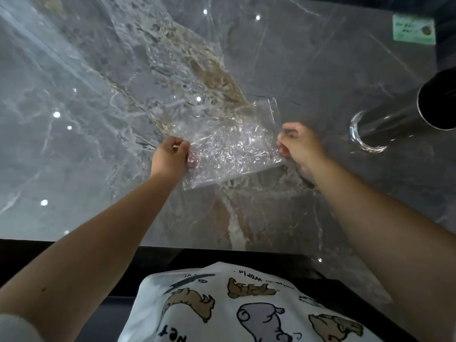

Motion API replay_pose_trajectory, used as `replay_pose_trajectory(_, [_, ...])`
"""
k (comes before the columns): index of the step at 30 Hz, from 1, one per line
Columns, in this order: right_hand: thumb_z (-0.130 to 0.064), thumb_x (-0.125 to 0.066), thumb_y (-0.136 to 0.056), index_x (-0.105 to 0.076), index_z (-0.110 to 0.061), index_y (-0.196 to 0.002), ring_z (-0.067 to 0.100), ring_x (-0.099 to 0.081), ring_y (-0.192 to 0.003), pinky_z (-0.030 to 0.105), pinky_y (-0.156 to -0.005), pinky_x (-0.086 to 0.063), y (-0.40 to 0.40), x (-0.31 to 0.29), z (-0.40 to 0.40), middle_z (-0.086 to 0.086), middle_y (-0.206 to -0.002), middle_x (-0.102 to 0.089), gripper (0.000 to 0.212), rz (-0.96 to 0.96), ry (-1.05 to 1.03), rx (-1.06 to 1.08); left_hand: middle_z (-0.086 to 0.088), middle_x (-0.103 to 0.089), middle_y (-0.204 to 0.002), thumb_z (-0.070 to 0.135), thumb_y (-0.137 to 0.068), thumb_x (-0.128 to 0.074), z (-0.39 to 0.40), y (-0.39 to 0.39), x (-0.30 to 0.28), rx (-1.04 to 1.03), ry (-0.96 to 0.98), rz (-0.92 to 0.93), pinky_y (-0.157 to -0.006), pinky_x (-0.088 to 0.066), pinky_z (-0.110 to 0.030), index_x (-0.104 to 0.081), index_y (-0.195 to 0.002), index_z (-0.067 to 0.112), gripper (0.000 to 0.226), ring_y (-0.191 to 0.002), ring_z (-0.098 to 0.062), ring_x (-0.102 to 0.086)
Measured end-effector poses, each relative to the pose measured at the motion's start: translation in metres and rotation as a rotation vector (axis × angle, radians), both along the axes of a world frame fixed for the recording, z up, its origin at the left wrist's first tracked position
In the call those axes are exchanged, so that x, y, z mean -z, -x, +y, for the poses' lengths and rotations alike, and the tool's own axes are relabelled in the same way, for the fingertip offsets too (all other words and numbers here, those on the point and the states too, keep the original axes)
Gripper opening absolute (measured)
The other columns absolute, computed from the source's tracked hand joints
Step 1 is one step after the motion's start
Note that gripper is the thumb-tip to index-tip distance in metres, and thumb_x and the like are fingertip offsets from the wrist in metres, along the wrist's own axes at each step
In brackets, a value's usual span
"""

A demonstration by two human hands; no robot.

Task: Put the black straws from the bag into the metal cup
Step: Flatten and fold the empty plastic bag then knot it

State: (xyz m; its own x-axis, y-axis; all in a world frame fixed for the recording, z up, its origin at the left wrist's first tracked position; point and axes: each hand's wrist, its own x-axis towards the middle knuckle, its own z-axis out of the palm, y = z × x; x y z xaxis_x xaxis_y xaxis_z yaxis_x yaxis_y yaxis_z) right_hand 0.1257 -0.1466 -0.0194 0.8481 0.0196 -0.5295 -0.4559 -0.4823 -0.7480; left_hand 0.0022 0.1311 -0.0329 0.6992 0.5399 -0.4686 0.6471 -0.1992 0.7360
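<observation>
A clear, crinkled plastic bag [229,149] lies flat on the grey marble table [98,107], in the middle of the view. My left hand [170,156] pinches its left edge and my right hand [299,144] pinches its right edge. No straws show inside the bag. The metal cup [392,119] stands to the right of my right hand, shiny and tall. Black straws [439,102] fill its dark mouth and reach out of the view's right edge.
A green and white label [413,29] lies at the far right corner of the table. The table's black front edge [98,245] runs just in front of my body. Ceiling lights glint off the glossy top.
</observation>
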Motion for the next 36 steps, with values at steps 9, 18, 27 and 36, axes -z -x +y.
replay_pose_trajectory(9, [-0.028,-0.059,-0.092,-0.058,-0.022,-0.109,0.016,-0.056,-0.07,0.026,-0.065,-0.038,-0.005,0.013,0.013,-0.006,-0.084,-0.062,0.018,-0.339,0.461,-0.275,0.006,-0.065,-0.083,0.036,-0.093,-0.054,-0.005,0.01,-0.004,-0.067,-0.163,0.002,-0.077,-0.056,-0.043,-0.046,-0.128,0.022,0.038,-0.078,-0.019,-0.066])
replay_pose_trajectory(18, [-0.026,-0.051,-0.095,-0.046,-0.015,-0.105,0.037,-0.062,-0.081,0.036,-0.061,-0.042,-0.013,0.019,0.031,0.013,-0.092,-0.067,0.015,-0.387,0.602,-0.435,-0.018,-0.035,-0.15,0.031,-0.095,-0.045,-0.041,0.039,-0.006,0.729,-0.713,-0.367,-0.113,-0.024,-0.049,-0.032,-0.146,0.01,0.056,-0.139,-0.034,-0.031])
replay_pose_trajectory(27, [-0.025,-0.056,-0.091,-0.047,-0.012,-0.131,0.038,-0.043,-0.131,0.051,-0.106,-0.038,0.007,0.01,0.036,0.014,-0.145,-0.043,0.043,-0.886,0.653,-1.012,-0.008,0.006,-0.162,0.064,-0.092,0.006,-0.044,0.03,0.027,1.129,-0.823,0.097,-0.119,0.003,-0.052,0.012,-0.149,0.019,0.073,-0.148,-0.029,0.015])
replay_pose_trajectory(36, [-0.04,-0.044,-0.094,-0.053,-0.016,-0.125,0.028,-0.049,-0.117,0.042,-0.094,-0.041,0.015,0.01,0.015,0.002,-0.136,-0.051,0.04,-0.665,0.809,-1.098,-0.005,0.017,-0.158,0.057,-0.096,-0.003,-0.015,0.004,0.014,1.27,-0.938,0.076,-0.116,0.014,-0.054,0.005,-0.153,0.022,0.067,-0.144,-0.031,0.023])
